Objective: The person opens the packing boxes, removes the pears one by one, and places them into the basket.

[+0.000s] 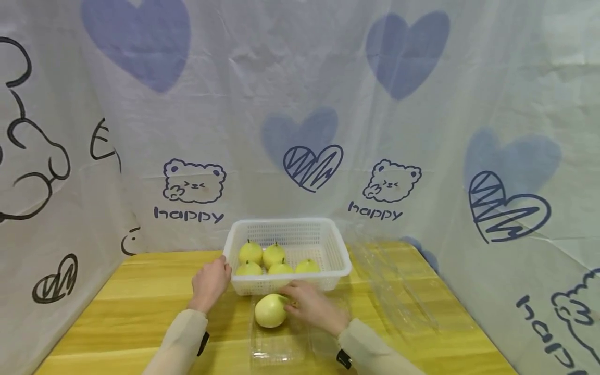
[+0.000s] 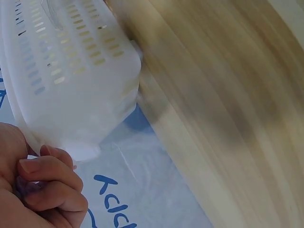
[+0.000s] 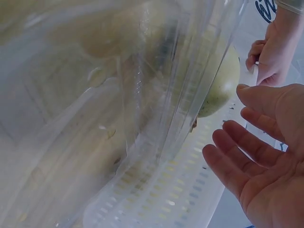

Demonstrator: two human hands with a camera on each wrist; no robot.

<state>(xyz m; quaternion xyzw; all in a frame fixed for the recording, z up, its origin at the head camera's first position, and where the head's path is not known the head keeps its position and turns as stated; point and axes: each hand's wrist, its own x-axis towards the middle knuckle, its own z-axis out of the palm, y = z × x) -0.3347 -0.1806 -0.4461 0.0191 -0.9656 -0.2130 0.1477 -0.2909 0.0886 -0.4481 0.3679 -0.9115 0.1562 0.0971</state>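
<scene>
A yellow-green pear [image 1: 270, 311] sits in a clear plastic box [image 1: 277, 353] in front of the white basket [image 1: 288, 286]. My right hand [image 1: 313, 306] is just right of the pear; in the right wrist view that hand [image 3: 266, 156] has its fingers spread and nothing in its grasp. Its thumb is close to the pear [image 3: 222, 88], seen partly through the clear plastic wall. My left hand [image 1: 212, 281] pinches the basket's left rim; in the left wrist view the fingers [image 2: 52, 183] curl at the basket's corner.
Several pears [image 1: 274, 255] lie inside the basket. More clear plastic packaging [image 1: 398, 286] lies at the right on the wooden table [image 1: 140, 307]. A printed cloth [image 1: 253, 104] hangs behind and at both sides.
</scene>
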